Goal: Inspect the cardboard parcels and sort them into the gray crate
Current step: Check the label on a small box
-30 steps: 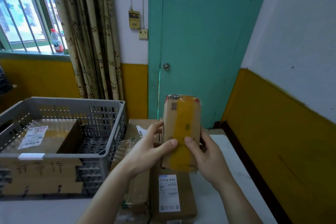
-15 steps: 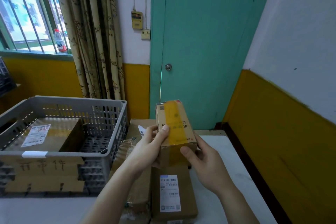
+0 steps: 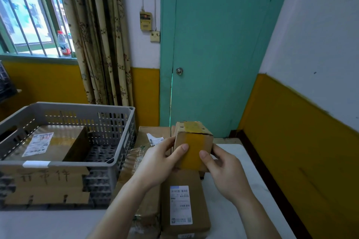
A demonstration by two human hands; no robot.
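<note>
I hold a small cardboard parcel (image 3: 193,142) with a yellow tape band in front of me, its end face turned toward me. My left hand (image 3: 157,165) grips its left side, thumb on the near face. My right hand (image 3: 225,170) grips its right side, thumb also on the near face. The gray crate (image 3: 116,141) stands on the table to the left, with a flat labelled parcel (image 3: 48,141) lying inside. More parcels lie under my hands: a long labelled box (image 3: 184,207) and a taped one (image 3: 136,169) beside the crate.
A cardboard sign (image 3: 46,186) with handwriting hangs on the crate's front wall. The white table (image 3: 239,161) runs along the yellow-and-white wall on the right. A teal door (image 3: 213,44), a curtain (image 3: 101,35) and a window with a bottle (image 3: 64,43) stand behind.
The parcel has tipped from upright with its long taped face toward me to lying back, end face toward me. Both hands shifted lower with it.
</note>
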